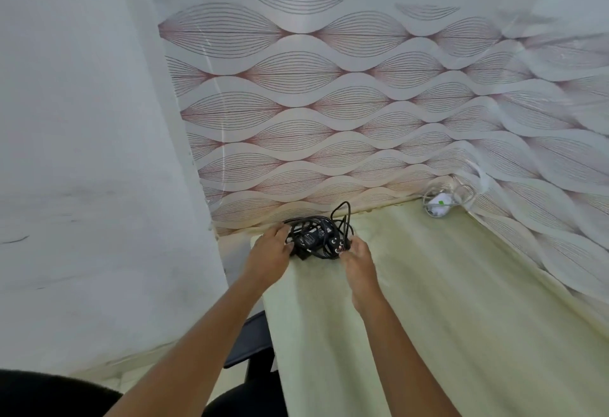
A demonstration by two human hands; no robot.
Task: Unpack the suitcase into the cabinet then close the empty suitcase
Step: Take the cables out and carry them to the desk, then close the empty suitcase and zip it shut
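Head view: left hand [268, 249], right hand [357, 251] grip black charger bundle [314, 235].

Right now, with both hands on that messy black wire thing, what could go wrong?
1. The black charger bundle sits near the left edge of the pale shelf surface; a nudge from the left hand might tip it off.
2. Its cable loops stick up loosely, so they could snag a finger of the right hand as it lets go.
3. If pushed far right, its loops could tangle with the white charger in the back corner.
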